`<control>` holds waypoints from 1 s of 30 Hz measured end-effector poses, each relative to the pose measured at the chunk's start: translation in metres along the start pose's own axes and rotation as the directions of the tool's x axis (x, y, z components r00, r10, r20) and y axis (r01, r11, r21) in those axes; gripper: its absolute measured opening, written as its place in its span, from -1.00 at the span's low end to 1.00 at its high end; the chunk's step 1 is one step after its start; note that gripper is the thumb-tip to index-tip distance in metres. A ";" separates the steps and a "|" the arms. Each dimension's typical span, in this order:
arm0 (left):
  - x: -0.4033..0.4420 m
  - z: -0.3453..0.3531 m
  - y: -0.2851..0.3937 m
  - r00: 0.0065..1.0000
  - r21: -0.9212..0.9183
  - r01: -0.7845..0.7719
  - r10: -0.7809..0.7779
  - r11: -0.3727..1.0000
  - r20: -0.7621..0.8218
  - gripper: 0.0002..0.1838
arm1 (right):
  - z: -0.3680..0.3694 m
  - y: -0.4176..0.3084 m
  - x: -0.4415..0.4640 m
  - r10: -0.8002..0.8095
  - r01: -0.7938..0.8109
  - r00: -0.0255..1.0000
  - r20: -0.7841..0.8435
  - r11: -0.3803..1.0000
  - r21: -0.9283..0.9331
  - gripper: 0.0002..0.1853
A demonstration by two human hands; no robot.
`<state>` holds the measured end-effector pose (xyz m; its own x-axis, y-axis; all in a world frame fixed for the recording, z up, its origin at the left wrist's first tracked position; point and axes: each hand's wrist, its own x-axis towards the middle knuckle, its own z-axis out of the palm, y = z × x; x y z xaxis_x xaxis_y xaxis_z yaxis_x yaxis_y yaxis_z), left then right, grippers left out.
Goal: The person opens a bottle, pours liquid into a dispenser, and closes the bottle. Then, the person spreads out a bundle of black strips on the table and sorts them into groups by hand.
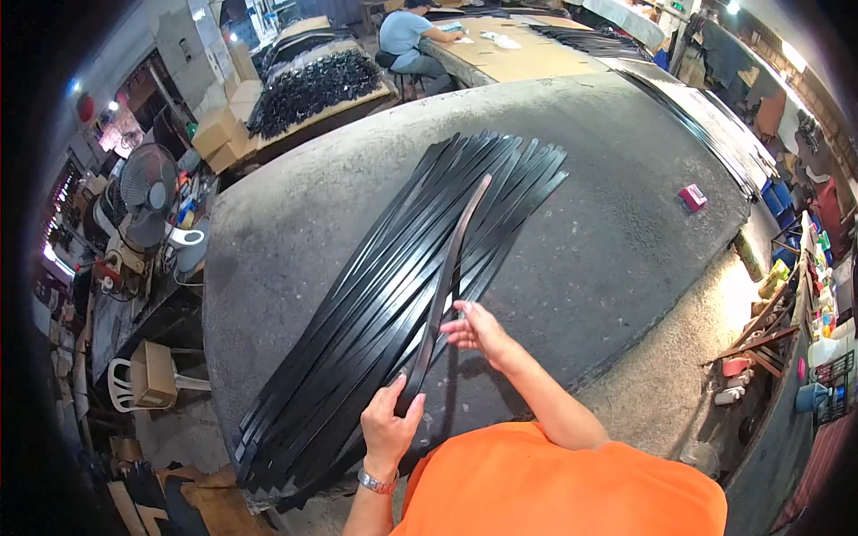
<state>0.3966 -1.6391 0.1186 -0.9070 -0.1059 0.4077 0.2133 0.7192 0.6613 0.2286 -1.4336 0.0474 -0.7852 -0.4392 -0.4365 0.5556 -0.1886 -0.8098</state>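
Note:
My left hand [391,427], with a metal watch at the wrist, is closed on the near end of one long dark leather strap [443,284]. That strap is raised above the pile and curves away from me, its brownish side showing toward the far tip. My right hand [480,333] is beside the strap's middle with fingers stretched out and apart; whether the fingertips touch the strap I cannot tell. Beneath lies a broad pile of glossy black straps [375,277], laid lengthwise side by side and overlapping, fanned a little at the far end.
The straps lie on a large dark table [590,259], where a small pink box [692,197] sits at the right. A fan [147,183] stands at the left. Behind, a person [416,40] sits at another table near a heap of black pieces [317,89]. A shelf with bottles lines the right.

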 end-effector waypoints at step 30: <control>-0.053 0.015 0.036 0.943 -0.064 0.332 -0.332 0.941 0.013 -0.57 | -0.016 -0.065 0.030 -0.211 0.223 0.968 0.137 0.972 -0.071 -0.73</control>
<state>0.4464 -1.5967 0.1115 -0.9309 -0.3297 0.1570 -0.0770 0.5975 0.7982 0.1643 -1.4204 0.0803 -0.8398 -0.5058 -0.1972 0.3460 -0.2186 -0.9124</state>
